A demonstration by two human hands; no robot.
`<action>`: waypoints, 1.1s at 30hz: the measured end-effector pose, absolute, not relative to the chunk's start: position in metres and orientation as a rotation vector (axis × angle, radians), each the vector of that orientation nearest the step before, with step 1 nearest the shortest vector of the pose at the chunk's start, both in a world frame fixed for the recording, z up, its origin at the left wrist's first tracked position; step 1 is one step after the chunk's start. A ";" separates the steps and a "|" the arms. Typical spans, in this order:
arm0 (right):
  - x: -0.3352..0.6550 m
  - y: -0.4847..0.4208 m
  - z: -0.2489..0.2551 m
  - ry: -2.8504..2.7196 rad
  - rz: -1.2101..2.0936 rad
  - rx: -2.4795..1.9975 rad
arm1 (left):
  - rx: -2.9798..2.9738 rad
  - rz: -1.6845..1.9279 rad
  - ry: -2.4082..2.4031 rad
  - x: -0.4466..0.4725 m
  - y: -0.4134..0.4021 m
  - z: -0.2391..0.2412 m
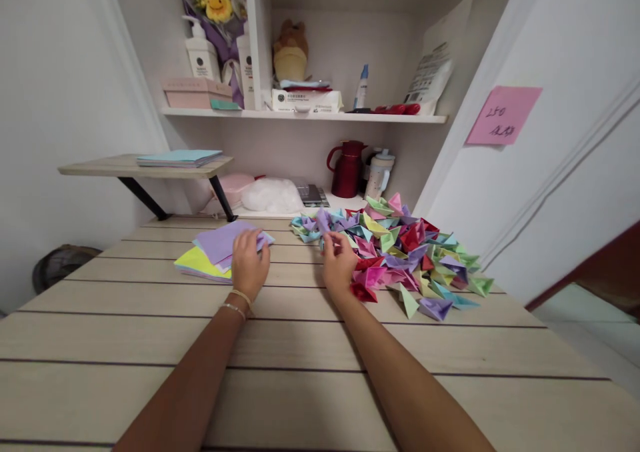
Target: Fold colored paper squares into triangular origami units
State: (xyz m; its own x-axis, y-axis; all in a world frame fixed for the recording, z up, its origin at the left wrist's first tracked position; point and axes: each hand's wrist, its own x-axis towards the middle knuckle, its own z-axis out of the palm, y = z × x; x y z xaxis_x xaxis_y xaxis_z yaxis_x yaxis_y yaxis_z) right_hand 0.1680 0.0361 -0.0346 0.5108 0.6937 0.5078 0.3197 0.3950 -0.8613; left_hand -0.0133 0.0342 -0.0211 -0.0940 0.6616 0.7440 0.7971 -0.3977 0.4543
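Note:
My right hand (340, 262) pinches a small purple folded paper boat (324, 221) between thumb and fingertips, upright at the left edge of a heap of folded paper boats (413, 239). The heap mixes pink, red, green, yellow, blue and purple boats. On the left, my left hand (250, 262) rests at the right side of a loose stack of square paper, its fingers slightly bent and apart over the sheets. A purple sheet (217, 242) lies on top, and a yellow sheet (200, 263) shows beneath it.
Behind stands a white shelf (310, 117) with bottles and a plush toy. Below it are a red thermos jug (349, 169) and a pale cup (380, 174). A small raised stand (100, 167) at left bears more paper (180, 158). A pink note (504, 115) sticks to the right wall.

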 end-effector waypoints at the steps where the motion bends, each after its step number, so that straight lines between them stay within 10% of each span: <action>1: 0.169 0.034 -0.033 -0.969 0.277 -1.237 | -1.948 -1.367 -1.664 -0.017 0.032 -0.019; 14: 0.136 0.011 -0.037 -1.221 0.357 -1.192 | -1.868 -0.722 -2.113 -0.033 0.031 -0.021; 27: 0.152 0.038 -0.050 -1.178 0.451 -1.144 | -2.051 -1.667 -1.599 -0.003 0.015 -0.022; 33: 0.158 0.043 -0.050 -1.284 0.612 -1.075 | -2.063 -2.710 -1.626 0.004 0.029 -0.034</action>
State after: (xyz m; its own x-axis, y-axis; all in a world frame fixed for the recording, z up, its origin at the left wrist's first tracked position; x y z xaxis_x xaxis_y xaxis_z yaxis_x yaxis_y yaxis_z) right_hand 0.1579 0.0431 -0.0500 0.2294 0.8612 0.4535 0.1907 0.4172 -0.8886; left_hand 0.0039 0.0290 -0.0344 -0.2666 0.8500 0.4543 0.0006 -0.4712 0.8820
